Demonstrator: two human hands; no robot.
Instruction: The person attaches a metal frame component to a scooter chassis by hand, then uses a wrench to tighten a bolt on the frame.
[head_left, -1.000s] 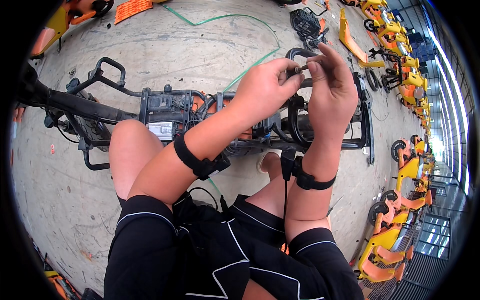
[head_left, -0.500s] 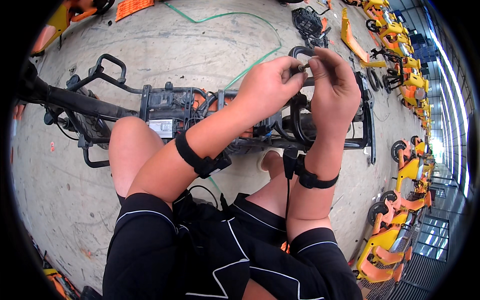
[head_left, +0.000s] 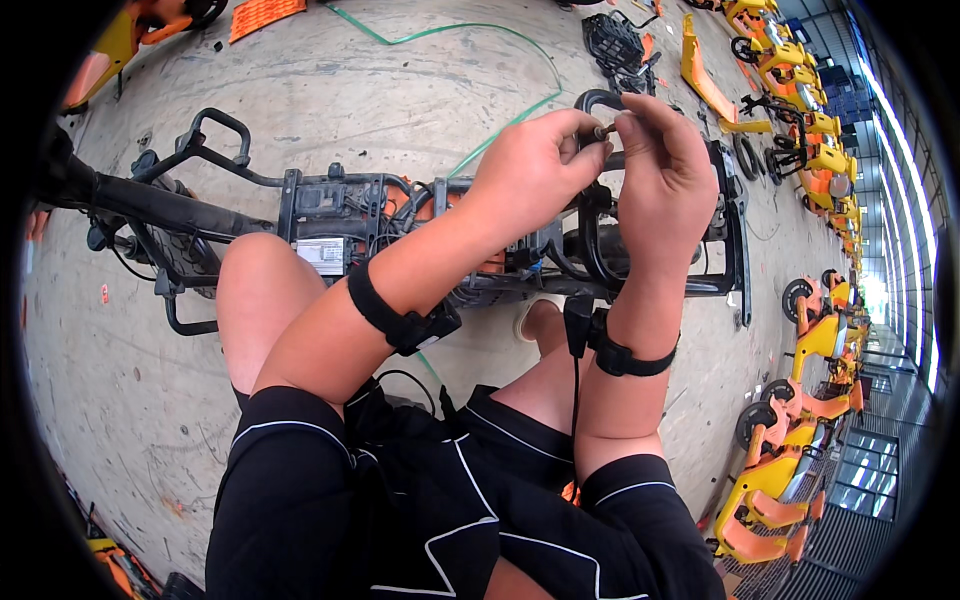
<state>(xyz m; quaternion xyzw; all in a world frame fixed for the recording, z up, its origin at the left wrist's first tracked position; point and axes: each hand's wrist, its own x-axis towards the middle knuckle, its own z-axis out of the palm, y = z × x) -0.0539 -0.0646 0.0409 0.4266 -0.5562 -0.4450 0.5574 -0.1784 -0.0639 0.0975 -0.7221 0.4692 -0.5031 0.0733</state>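
Observation:
My left hand (head_left: 530, 165) is closed in a pinch on a small metal bolt-like piece (head_left: 600, 132). Facing it, my right hand (head_left: 668, 180) has thumb and forefinger pinched at the other end of that piece; its exact kind is hard to make out at this size. Both hands are raised over the rear part of a stripped black scooter frame (head_left: 190, 205), close to a bent black tube (head_left: 597, 245). A silver box (head_left: 320, 254) with cables beside it is mounted in the frame's middle.
A green strap (head_left: 480, 27) trails over the concrete floor behind the frame. A black basket (head_left: 612, 42) and a yellow curved panel (head_left: 703, 75) lie at the far right. Rows of yellow scooters (head_left: 760, 505) line the right side. An orange panel (head_left: 265, 16) lies at the far left.
Both hands have shifted very slightly to the left, keeping the same pinch on the small metal piece. The frame looks unchanged.

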